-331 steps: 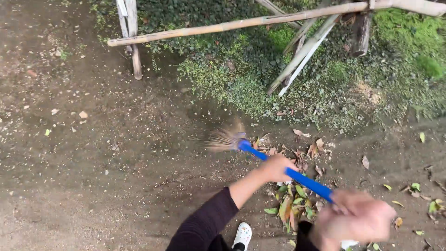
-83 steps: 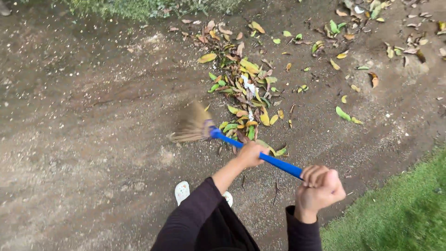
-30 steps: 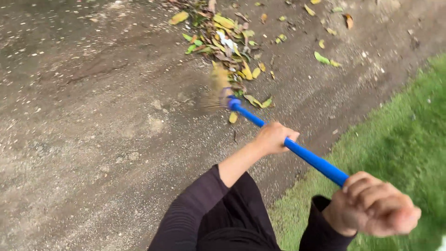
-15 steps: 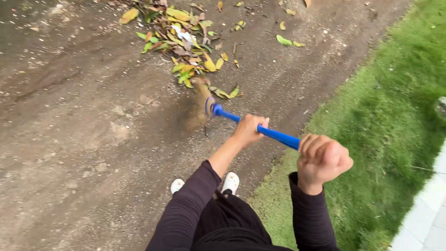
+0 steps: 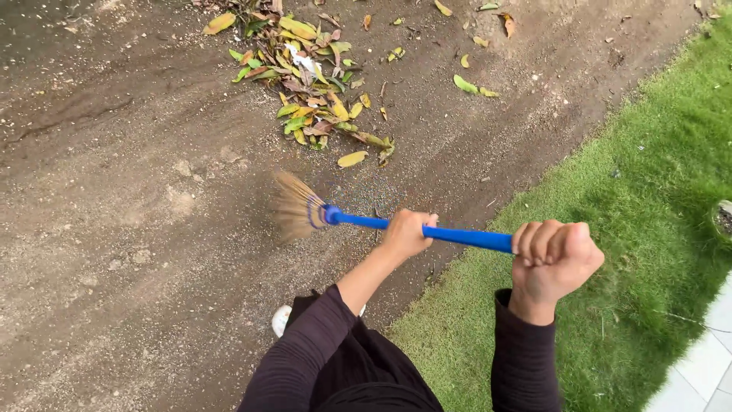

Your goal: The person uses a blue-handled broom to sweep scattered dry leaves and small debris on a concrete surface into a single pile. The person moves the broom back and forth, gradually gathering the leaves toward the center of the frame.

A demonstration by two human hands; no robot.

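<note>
Dark purple long sleeves (image 5: 305, 358), white shoe (image 5: 281, 320).

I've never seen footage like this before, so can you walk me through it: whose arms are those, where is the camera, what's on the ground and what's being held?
The camera sits on a person's head and looks down, so the arms coming in from the bottom are that person's own, in dark long sleeves. There is no machine here, only two bare hands.

Both hands hold a broom with a blue handle. The left hand grips it partway along, and the right hand is closed in a fist around its upper end. The straw-coloured bristles are over the bare dirt ground and look blurred.

Beyond the broom lies a pile of yellow and green fallen leaves, with a few loose ones scattered nearby. To the right is a strip of grass, and pale paving shows in the bottom corner. A white shoe peeks out below.
</note>
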